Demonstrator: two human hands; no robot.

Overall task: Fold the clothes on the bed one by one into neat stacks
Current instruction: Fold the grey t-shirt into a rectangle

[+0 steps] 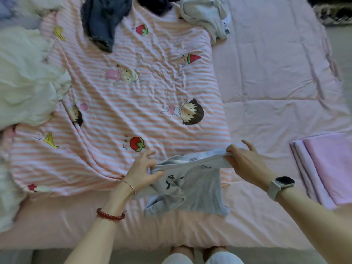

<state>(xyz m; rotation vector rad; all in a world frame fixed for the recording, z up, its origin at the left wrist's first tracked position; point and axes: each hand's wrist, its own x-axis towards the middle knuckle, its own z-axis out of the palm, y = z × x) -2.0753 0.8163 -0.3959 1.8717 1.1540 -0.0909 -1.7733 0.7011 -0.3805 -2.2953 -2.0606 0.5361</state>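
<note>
The grey printed garment (192,185) hangs stretched left-to-right between the 2 hands, left hand (142,168) and right hand (245,162) each pinching an end of its top edge.

We see a grey garment (198,189) with black marks, a pink-and-white striped cartoon blanket (133,96), and lilac folded cloth (331,168) at three o'clock.

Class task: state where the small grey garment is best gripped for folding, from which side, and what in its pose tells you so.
Grip the grey garment at the two ends of its stretched top edge, coming from either side, as the left hand and right hand do. That edge is taut and the rest hangs flat below.
</note>
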